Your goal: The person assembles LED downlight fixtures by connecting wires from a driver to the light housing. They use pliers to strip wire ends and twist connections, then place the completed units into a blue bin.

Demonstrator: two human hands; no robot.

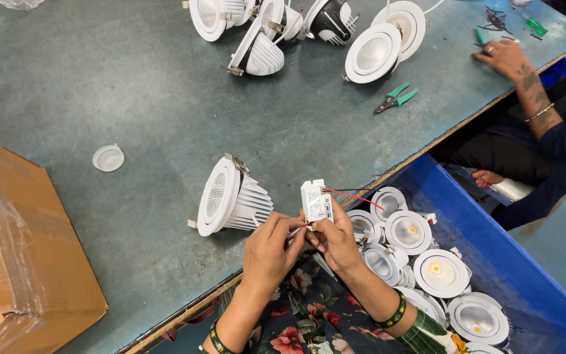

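Pinching a white driver [316, 201] between them, the left hand [270, 246] and right hand [337, 241] grip its wires; lamp [230, 196] just left lies unconnected.

Grey-green worktable [113, 98] with a worn wooden edge [427, 141], evenly lit from above. Blue bin [492, 262] just beside it on the right; pale floor [558, 242] beyond. Brown cardboard box [14, 249] at left.

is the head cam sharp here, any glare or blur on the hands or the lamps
Head view: even, soft light with faint shadows; left hand and right hand holding the small white driver box look sharp; the white lamp on the table is bright but keeps its fin detail; mild glare on the plastic-wrapped carton; edges bend slightly, wide-angle.
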